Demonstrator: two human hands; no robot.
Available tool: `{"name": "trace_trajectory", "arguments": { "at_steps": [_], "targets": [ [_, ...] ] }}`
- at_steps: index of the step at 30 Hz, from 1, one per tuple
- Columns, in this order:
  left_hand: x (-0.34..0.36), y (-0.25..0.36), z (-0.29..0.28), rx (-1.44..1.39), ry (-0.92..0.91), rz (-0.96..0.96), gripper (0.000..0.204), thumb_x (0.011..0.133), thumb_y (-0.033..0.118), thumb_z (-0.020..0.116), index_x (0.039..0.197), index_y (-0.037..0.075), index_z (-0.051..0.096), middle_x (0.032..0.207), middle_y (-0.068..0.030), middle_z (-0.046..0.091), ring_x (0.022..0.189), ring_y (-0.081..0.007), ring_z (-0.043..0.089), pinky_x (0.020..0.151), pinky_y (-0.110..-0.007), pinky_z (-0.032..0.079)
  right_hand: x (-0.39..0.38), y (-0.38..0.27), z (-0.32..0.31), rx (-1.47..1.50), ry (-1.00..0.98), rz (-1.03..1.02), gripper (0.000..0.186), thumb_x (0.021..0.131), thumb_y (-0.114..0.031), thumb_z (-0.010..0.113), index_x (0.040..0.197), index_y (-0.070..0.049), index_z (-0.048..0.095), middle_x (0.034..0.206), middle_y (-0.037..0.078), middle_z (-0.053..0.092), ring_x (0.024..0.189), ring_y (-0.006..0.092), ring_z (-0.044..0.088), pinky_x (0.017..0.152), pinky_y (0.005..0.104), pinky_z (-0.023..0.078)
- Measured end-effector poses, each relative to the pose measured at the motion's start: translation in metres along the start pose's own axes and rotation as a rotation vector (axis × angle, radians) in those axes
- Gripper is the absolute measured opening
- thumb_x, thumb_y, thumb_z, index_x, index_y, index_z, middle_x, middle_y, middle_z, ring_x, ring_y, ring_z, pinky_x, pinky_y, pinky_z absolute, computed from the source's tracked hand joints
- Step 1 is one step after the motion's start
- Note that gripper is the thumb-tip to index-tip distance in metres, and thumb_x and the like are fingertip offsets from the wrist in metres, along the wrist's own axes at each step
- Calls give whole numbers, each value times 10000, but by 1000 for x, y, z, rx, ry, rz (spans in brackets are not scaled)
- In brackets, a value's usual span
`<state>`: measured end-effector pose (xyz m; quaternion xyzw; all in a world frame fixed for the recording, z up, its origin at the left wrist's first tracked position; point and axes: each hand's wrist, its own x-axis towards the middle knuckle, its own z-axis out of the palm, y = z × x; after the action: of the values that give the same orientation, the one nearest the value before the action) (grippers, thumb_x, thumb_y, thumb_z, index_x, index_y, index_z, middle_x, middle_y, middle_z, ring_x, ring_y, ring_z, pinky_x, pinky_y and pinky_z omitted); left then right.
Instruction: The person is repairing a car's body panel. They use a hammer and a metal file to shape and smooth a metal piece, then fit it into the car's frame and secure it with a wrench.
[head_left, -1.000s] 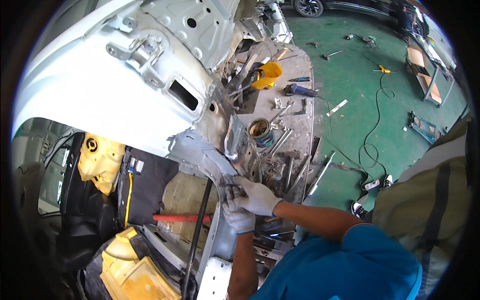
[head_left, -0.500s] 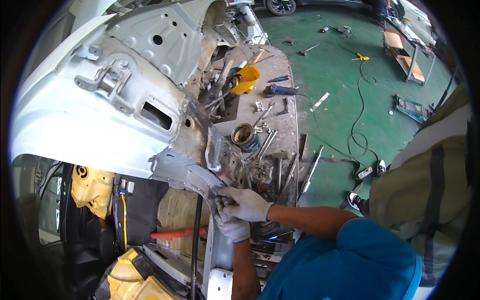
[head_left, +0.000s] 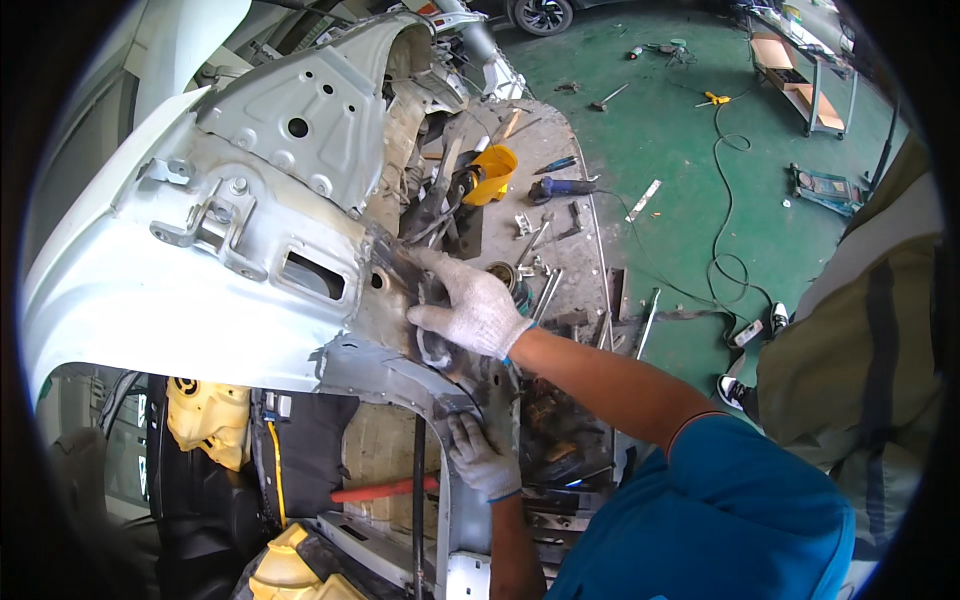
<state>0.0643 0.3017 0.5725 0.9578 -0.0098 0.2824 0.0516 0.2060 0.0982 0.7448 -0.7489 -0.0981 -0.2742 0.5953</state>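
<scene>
My right hand (head_left: pixel 475 305), in a white knit glove, reaches over the scorched seam of the silver car body (head_left: pixel 190 320). Its thumb and forefinger are spread and the hand holds nothing visible; the forefinger tip is near the browned metal. Lower down, my left hand (head_left: pixel 484 462), gloved alike, lies with its fingers extended on the grey door pillar (head_left: pixel 462 520), beside the curved door-opening edge. Part of the rough weld area (head_left: pixel 432 350) shows just below my right thumb. A tin can (head_left: pixel 503 272) is partly hidden behind my right hand.
A metal bench (head_left: pixel 545 130) carries a yellow container (head_left: pixel 490 175), a blue angle grinder (head_left: pixel 562 190) and several wrenches. On the green floor lie a cable (head_left: pixel 717 220) and a trolley jack (head_left: pixel 828 188). Another person (head_left: pixel 840 360) stands at right. A red bar (head_left: pixel 385 490) crosses the door opening.
My right hand has left my left hand and moved up to the scorched seam, its fingers spreading. My left hand has flattened on the pillar. The view has shifted slightly.
</scene>
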Motion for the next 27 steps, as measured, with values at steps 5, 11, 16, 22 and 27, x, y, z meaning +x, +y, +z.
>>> {"name": "trace_trajectory", "arguments": {
  "at_steps": [5, 11, 16, 22, 27],
  "targets": [
    [0, 0, 0, -28, 28, 35, 537, 1012, 286, 638, 1502, 65, 644, 1597, -192, 582, 1152, -472, 657, 1004, -559, 552, -4, 18, -10, 84, -68, 73, 665, 896, -390, 769, 1468, -81, 632, 1243, 245, 752, 1123, 408, 738, 971, 466, 581],
    [1, -2, -1, 91, 40, 80, 572, 970, 265, 665, 1520, 109, 636, 1608, -157, 578, 1020, -419, 661, 903, -522, 573, -50, 58, -9, -12, -62, 343, 558, 916, -335, 745, 1380, -38, 654, 1201, 254, 759, 1131, 445, 722, 989, 487, 569],
    [0, -1, -2, -7, -63, 2, 601, 1014, 297, 614, 1571, 74, 581, 1632, -194, 546, 1203, -479, 643, 1063, -550, 524, -62, 68, 2, 82, 1, 418, 529, 913, -329, 740, 1351, -45, 658, 1157, 259, 761, 1121, 461, 714, 996, 506, 558],
    [-1, -2, 0, -18, -20, 9, 561, 1053, 314, 601, 1559, 72, 598, 1623, -187, 558, 1182, -460, 656, 1029, -547, 541, -64, 71, 10, 84, -25, 395, 396, 950, -322, 709, 1231, -44, 715, 1111, 247, 766, 1084, 435, 730, 949, 478, 568],
    [-1, -2, 0, -3, 4, 39, 555, 1050, 323, 606, 1544, 71, 612, 1622, -187, 559, 1184, -458, 655, 1013, -548, 550, -64, 74, 13, 147, 71, 395, 350, 954, -305, 698, 1183, -43, 733, 1087, 232, 771, 1053, 428, 738, 929, 471, 577]
  ]
}}
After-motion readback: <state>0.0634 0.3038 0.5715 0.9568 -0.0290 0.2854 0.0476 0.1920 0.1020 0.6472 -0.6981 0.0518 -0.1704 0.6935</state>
